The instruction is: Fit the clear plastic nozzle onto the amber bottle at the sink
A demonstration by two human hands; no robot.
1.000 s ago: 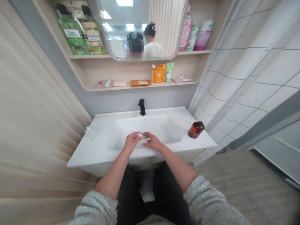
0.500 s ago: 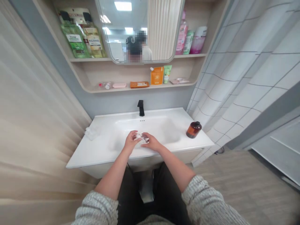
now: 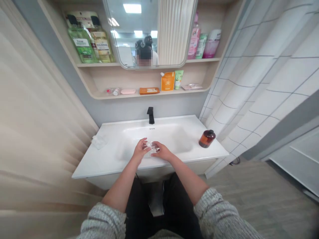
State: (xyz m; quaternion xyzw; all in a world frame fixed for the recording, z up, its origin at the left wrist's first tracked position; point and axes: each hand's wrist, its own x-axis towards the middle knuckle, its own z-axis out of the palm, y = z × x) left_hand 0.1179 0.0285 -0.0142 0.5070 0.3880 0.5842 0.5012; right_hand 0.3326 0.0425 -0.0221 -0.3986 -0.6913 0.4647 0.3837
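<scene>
The left hand (image 3: 140, 150) and right hand (image 3: 164, 151) curl their fingers (image 3: 144, 143) around a small clear thing (image 3: 152, 147), half hidden, over the white sink (image 3: 109, 162).

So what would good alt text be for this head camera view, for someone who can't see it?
Seen from the person's own head, a left hand and a right hand hold a small clear object together over a white washbasin. An amber bottle stands on the basin's right edge, and toiletries line the shelves around a mirror above.
</scene>
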